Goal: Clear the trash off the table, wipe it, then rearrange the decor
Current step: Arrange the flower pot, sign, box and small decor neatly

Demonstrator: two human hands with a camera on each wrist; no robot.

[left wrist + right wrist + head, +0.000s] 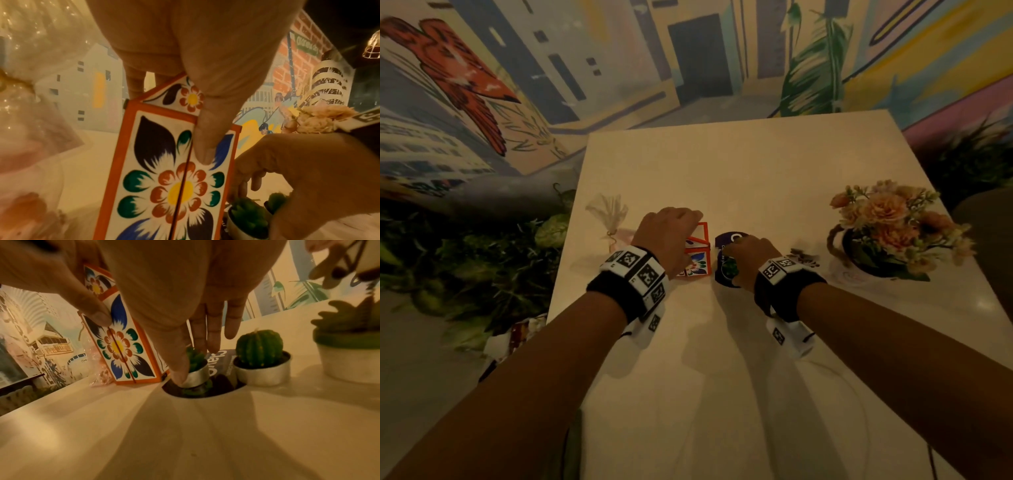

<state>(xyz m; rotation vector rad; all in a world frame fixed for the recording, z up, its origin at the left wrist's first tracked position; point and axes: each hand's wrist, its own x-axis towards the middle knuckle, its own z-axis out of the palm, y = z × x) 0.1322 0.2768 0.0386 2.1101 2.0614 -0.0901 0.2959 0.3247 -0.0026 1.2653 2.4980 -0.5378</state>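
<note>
At mid-tabletop, the left hand holds an orange-framed wooden box painted with flowers. Its grip is narrow and closed on the box: the thumb presses the painted front panel, and the other fingers reach over the top edge to the far side. The box stands upright, long axis vertical, with its base on the tabletop and the flowered face turned toward the person.

Just right of the box lies a dark purple round disc with white lettering. A small green succulent candle in a silver metal cup stands on this disc. The right hand pinches the cup, thumb on the near wall and fingers extended down behind it. A green cactus candle in a silver cup stands beside it at the disc's right edge. Farther right, a dark pot of peach artificial flowers rests on the tabletop. Left of the box lies a clear cellophane pouch tied at the neck.
</note>
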